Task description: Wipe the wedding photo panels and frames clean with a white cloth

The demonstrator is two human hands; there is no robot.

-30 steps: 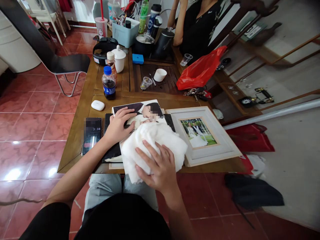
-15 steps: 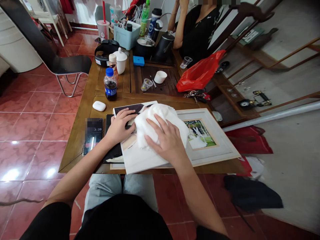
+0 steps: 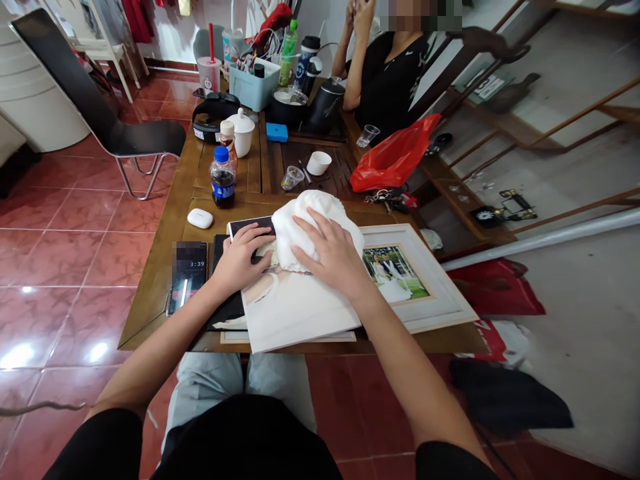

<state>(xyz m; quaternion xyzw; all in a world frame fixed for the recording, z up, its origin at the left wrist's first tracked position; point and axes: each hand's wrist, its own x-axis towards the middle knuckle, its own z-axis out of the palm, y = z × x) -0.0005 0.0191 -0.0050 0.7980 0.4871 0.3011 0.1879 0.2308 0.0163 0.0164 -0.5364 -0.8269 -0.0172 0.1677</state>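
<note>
Open right hand [image 3: 333,257] spread on a white cloth wad [image 3: 305,227], whose long axis lies across a photo print [image 3: 295,313]; open left hand [image 3: 243,257] flat, just left of the wad.

Phone [image 3: 189,277] sits left of the photo print [image 3: 300,317], framed photo [image 3: 415,280] on its right, earbud case [image 3: 200,218] and cola bottle [image 3: 223,179] behind, all on the table [image 3: 155,300].
</note>
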